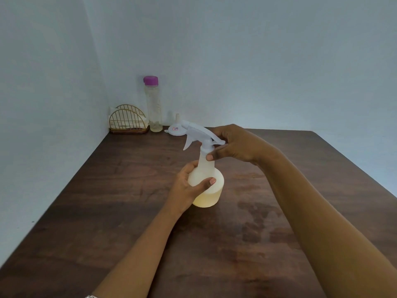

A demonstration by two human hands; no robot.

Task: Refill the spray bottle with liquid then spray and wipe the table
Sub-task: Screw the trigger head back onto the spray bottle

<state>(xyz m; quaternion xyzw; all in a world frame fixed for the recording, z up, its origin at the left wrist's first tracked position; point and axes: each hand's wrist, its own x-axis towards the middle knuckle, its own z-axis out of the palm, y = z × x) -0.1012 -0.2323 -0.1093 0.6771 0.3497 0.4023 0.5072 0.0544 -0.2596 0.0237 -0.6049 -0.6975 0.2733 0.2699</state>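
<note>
On the dark brown wooden table (107, 211), the translucent white plastic spray bottle (214, 195) is gripped round its body by the left hand (189, 186). Its white trigger head (197, 131) is pinched at the collar by the right hand (236, 145). Leakage is judged likely if the collar is cross-threaded.

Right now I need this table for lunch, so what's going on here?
A person is handling a spray bottle that seems to rest on the wooden table. The left hand grips its body; the right hand pinches the white trigger head at the neck. A little yellowish liquid sits in the bottom. A purple-capped bottle, a funnel and a napkin holder stand in the far corner.
</note>
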